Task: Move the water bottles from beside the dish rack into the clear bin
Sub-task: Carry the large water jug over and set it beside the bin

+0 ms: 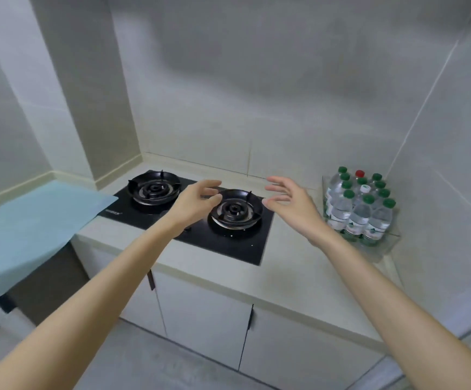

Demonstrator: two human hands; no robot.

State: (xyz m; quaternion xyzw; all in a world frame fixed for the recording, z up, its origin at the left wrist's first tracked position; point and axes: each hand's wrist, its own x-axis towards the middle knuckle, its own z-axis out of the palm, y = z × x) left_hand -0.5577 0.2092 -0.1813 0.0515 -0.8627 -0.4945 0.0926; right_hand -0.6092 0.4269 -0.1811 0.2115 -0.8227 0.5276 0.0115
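Several water bottles (359, 209) stand upright and packed together inside the clear bin (389, 243) in the right corner of the counter; most have green caps, one a red cap, one a white cap. My left hand (197, 202) hovers over the stove with its fingers spread and nothing in it. Just left of the bin, my right hand (290, 202) is also raised with fingers apart and holds nothing. No dish rack shows in this view.
A black two-burner gas stove (200, 218) is set into the beige counter (299, 277). A light blue sheet (31, 226) covers the surface at the left. Tiled walls close in behind and to the right. White cabinet doors sit below the counter.
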